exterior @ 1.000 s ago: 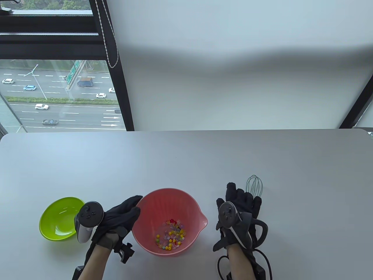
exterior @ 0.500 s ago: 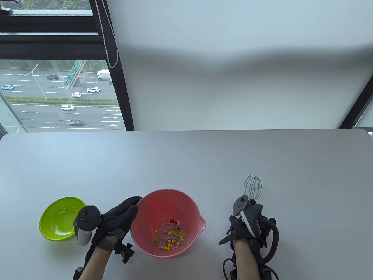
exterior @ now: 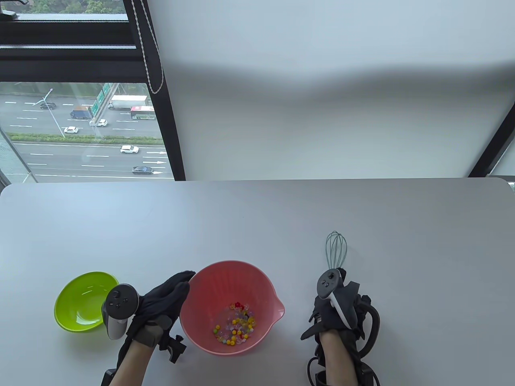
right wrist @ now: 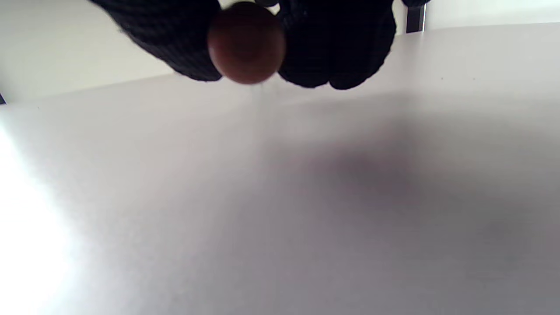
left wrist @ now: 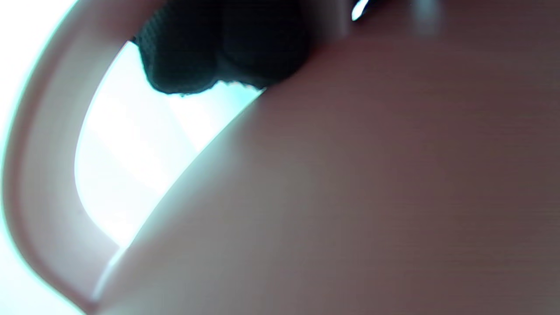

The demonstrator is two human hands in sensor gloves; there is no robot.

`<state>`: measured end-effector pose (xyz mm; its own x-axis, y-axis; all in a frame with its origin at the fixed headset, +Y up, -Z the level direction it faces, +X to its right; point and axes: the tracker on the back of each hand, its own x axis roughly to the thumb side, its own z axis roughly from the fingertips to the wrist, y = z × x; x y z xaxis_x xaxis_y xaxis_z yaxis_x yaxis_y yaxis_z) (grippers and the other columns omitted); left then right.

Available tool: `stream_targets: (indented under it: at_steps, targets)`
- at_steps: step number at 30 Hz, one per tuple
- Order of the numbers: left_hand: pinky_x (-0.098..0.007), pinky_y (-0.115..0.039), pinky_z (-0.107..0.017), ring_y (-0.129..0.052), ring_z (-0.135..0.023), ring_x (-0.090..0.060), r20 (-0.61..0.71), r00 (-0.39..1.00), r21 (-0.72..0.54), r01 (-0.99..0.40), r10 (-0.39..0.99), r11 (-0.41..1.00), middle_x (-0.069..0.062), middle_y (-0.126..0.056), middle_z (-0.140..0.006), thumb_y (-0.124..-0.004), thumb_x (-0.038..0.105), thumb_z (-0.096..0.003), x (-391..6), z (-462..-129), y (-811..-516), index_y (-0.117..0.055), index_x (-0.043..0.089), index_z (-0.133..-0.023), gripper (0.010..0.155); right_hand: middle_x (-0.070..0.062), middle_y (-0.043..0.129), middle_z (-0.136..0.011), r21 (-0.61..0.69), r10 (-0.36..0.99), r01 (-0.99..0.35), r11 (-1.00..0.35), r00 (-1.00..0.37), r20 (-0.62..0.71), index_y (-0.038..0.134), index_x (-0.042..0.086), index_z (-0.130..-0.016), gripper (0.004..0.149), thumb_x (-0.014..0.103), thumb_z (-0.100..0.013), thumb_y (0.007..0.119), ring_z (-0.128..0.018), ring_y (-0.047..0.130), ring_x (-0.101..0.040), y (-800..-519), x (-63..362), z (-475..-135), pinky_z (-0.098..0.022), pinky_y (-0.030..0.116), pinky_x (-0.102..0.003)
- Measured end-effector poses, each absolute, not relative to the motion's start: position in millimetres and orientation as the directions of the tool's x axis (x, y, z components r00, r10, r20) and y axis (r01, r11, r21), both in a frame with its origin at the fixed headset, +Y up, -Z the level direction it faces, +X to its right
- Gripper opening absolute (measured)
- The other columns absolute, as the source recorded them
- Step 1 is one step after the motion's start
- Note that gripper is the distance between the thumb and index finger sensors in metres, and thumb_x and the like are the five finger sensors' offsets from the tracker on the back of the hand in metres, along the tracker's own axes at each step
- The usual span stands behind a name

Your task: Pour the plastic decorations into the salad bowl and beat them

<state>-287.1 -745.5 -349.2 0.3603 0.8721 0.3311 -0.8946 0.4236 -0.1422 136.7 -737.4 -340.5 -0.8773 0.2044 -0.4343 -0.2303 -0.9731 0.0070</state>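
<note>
Whisk (exterior: 336, 246): gripped at its handle by the right hand (exterior: 337, 309), wires pointing away along the desk (exterior: 257, 217), well right of the pink bowl (exterior: 201, 321). Decorations (exterior: 235, 327): in that bowl. Left hand (exterior: 161, 303): straight fingers against the bowl's left wall.

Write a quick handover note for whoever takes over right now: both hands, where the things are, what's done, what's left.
Left hand: fingers straight, pressed against the left outer wall of the pink bowl, steadying it.
Right hand: gripping the whisk by its handle, right of the bowl; wires point away from the person. The right wrist view shows the handle's brown end between the fingers.
Decorations: in the pink bowl's bottom.
Green bowl: far left, looks empty.
Done: pouring, going by the bowls.
Left: bring the whisk into the pink bowl and beat.
</note>
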Motion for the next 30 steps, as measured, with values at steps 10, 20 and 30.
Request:
stream_targets:
  at_steps: [10,20,30]
  targets:
    - [-0.058,-0.062,-0.069,-0.09,-0.059,-0.032,0.335,0.363,-0.134,-0.895,0.87,0.425,-0.004,-0.091,-0.056,-0.061,0.054,-0.0557,-287,-349,-746,-0.076,0.011,-0.096,0.061,0.01,0.073,-0.092,-0.393,0.568,-0.515,-0.762,-0.823,-0.021,0.04,0.032,-0.111,0.059,0.054,-0.059,0.058,-0.088,0.073,-0.023,-724,117,-325,-0.078,0.044,-0.054]
    - [-0.058,-0.062,-0.068,-0.09,-0.059,-0.032,0.332,0.371,-0.129,-0.893,0.867,0.431,-0.004,-0.091,-0.055,-0.06,0.055,-0.0559,-287,-348,-746,-0.077,0.011,-0.096,0.062,0.018,0.08,-0.085,-0.489,0.707,-0.763,-0.424,-0.616,0.347,0.059,0.039,-0.097,0.042,0.058,-0.06,0.055,-0.084,0.081,-0.016,-695,107,-303,-0.079,0.051,-0.049]
    - [-0.058,-0.062,-0.068,-0.09,-0.058,-0.031,0.331,0.372,-0.127,-0.893,0.867,0.431,-0.004,-0.091,-0.055,-0.06,0.055,-0.056,-286,-348,-747,-0.077,0.011,-0.096,0.062,0.021,0.085,-0.075,-0.412,0.745,-0.848,-0.335,-0.505,0.435,0.069,0.041,-0.09,0.041,0.065,-0.058,0.061,-0.077,0.086,-0.012,-691,103,-300,-0.079,0.053,-0.047]
